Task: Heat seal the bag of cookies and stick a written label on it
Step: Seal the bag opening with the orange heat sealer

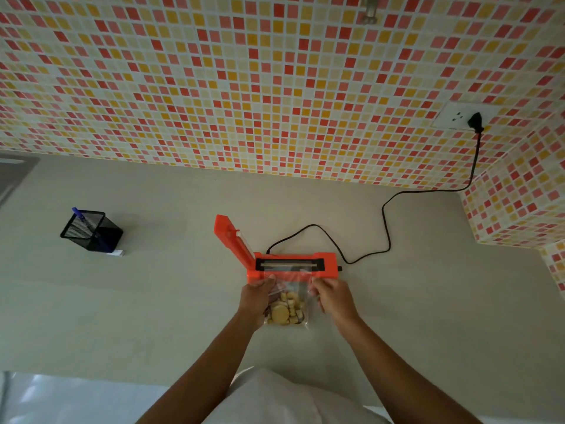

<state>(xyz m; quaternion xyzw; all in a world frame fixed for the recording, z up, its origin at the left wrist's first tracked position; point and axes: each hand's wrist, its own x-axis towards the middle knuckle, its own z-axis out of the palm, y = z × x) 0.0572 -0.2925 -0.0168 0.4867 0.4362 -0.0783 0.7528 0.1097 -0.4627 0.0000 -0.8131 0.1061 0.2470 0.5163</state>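
Both hands, left hand (258,296) and right hand (331,296), grip the bag (289,304) at the open sealer (293,266); sealing and labelling remain.

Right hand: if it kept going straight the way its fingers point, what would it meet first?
Most likely the orange sealer: the right hand, pinching the bag, points at its base just beyond the fingertips.
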